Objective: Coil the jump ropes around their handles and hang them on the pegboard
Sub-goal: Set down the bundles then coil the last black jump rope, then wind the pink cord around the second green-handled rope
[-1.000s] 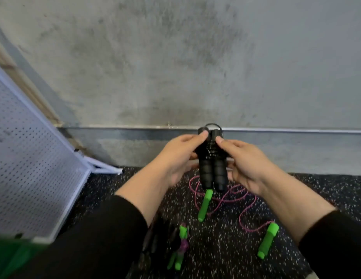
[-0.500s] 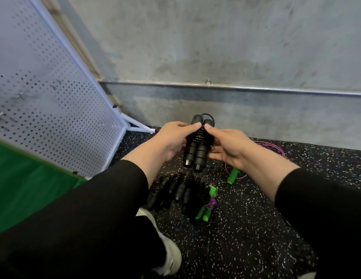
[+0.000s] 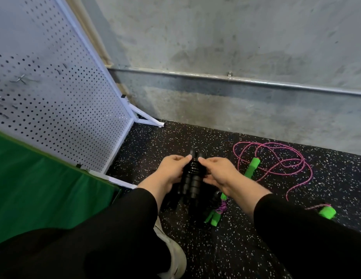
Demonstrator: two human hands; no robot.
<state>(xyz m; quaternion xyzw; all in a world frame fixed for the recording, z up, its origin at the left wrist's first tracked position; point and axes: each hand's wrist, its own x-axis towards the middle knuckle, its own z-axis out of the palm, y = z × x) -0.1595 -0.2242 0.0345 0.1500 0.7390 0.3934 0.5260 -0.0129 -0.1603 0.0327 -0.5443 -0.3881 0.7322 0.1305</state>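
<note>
Nearest to me, both hands hold the black jump rope bundle (image 3: 190,178) above the floor: my left hand (image 3: 171,170) pinches its left side, my right hand (image 3: 218,172) its right. Its two handles lie side by side, long axis running away from me, loop end far. I judge it light, the foam grippy, the cord springy; holding over the wraps seems safest. Farther left stands the pegboard (image 3: 60,93).

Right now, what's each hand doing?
Left hand: gripping the coiled black rope.
Right hand: gripping the same rope.
</note>
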